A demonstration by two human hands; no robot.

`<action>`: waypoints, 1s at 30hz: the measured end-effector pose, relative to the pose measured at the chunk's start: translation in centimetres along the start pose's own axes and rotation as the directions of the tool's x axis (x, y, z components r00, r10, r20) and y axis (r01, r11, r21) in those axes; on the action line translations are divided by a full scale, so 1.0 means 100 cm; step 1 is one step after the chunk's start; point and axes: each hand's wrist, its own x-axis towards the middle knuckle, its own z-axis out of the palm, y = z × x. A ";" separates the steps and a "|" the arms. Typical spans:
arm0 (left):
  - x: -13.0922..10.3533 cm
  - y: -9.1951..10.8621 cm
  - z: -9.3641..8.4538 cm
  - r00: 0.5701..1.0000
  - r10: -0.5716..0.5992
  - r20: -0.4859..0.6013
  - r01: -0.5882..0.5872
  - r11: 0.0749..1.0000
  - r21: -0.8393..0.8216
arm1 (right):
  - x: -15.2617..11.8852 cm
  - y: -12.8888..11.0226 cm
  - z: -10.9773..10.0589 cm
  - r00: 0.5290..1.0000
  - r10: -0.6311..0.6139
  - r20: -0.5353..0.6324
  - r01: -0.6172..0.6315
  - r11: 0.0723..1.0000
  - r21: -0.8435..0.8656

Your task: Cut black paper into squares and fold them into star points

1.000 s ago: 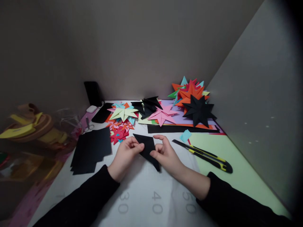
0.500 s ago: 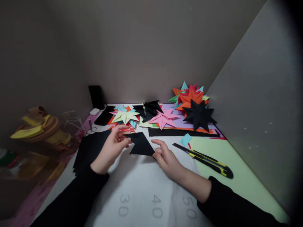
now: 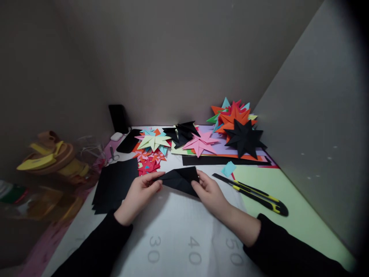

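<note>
Both hands are in play, and a folded black paper [image 3: 180, 180] is stretched between them, held over the white mat [image 3: 173, 223]. Its narrow left end is pinched between the thumb and fingers of the left hand [image 3: 141, 194]. Its broad right end is gripped by the right hand [image 3: 213, 194], the thumb laid on the near face, the fingers partly hidden at the edge. The two hands are kept apart, bridged by the paper alone, and creases are shown across its face.

Just left of the left hand, black sheets [image 3: 117, 184] are stacked unevenly. Beyond that hand, small red stars [image 3: 149, 166] are heaped, and farther off a pale yellow star [image 3: 155, 141] is seen on top of more folded pieces. Straight out past the gap between the hands, black folded pieces [image 3: 184, 134] are bunched, with a pink star [image 3: 201, 143] set beside them.

Over to the right! A black and yellow cutter [image 3: 256, 196] is laid just beside the right hand, its blade pointed back toward the far side of that hand, and a light blue scrap [image 3: 229, 168] is placed near the blade. Far beyond the right hand, a black star [image 3: 245, 138] is propped before an orange star [image 3: 235, 118].
</note>
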 end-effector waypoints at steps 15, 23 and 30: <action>-0.003 -0.005 0.003 0.963 0.219 0.155 -0.253 0.934 0.254 | 0.008 0.002 -0.003 0.990 0.141 -0.010 -0.133 0.954 0.269; -0.005 -0.003 0.006 0.945 0.194 -0.263 -0.124 0.958 0.259 | 0.005 -0.004 0.002 0.969 0.166 0.181 -0.230 0.874 0.428; -0.005 -0.004 0.012 0.975 0.105 -0.193 -0.094 0.994 0.064 | 0.005 -0.006 0.003 0.966 0.247 0.070 -0.255 0.895 0.365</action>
